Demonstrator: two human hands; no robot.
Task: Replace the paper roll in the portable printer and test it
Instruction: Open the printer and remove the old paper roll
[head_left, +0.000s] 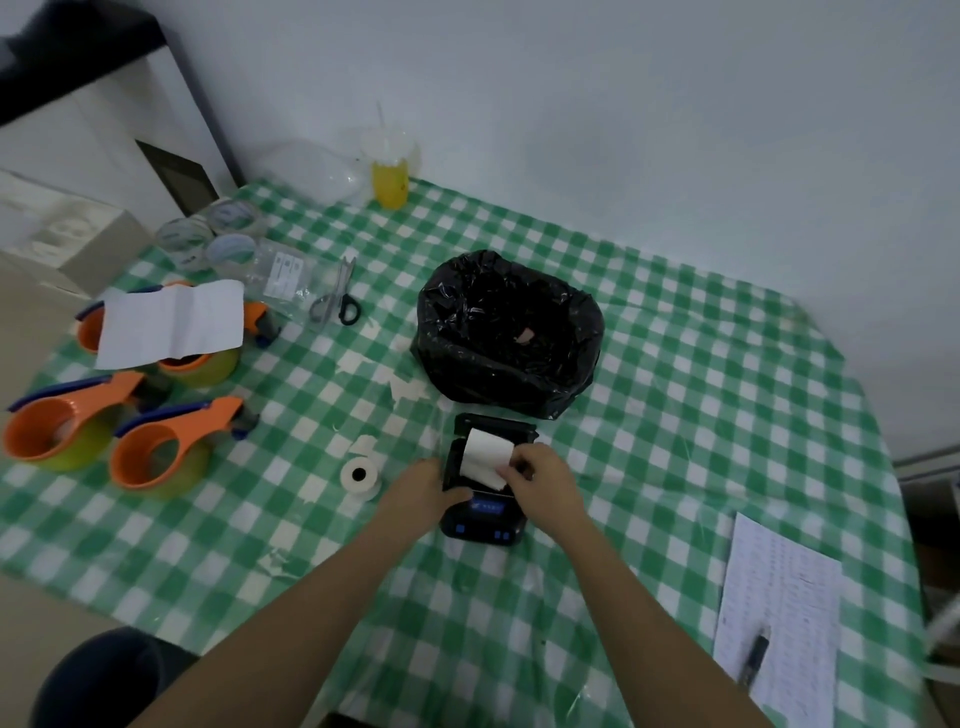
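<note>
A small black portable printer with blue buttons lies on the green checked tablecloth, its lid open toward the far side. A white paper roll sits in its bay with a loose strip pulled out. My right hand pinches the end of that strip over the printer. My left hand grips the printer's left side and holds it still. A second white paper roll stands on the cloth just left of my left hand.
A black bag-lined bin stands right behind the printer. Orange tape dispensers, a white sheet, scissors and tape rolls fill the left side. A yellow drink cup stands at the back. A printed sheet with a pen lies at right.
</note>
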